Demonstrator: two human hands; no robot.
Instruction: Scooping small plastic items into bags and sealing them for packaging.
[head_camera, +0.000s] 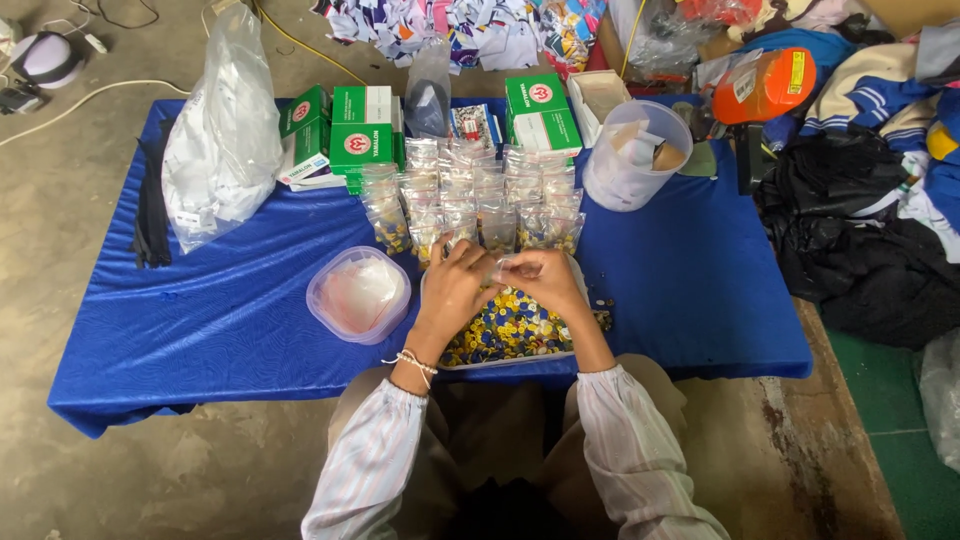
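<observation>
My left hand (455, 288) and my right hand (543, 282) meet over a shallow tray (505, 362) full of small yellow, blue and white buttons (510, 330). Between their fingers they pinch a small clear plastic bag (497, 268). Just beyond the hands lie several rows of small clear bags filled with buttons (470, 195) on the blue mat (220, 300).
A round clear lidded tub (358, 294) sits left of the tray. Green boxes (350, 125) and a large white plastic bag (225, 130) lie at the back left, a clear measuring jug (635, 155) at the back right. Piled clothes (860, 220) crowd the right side.
</observation>
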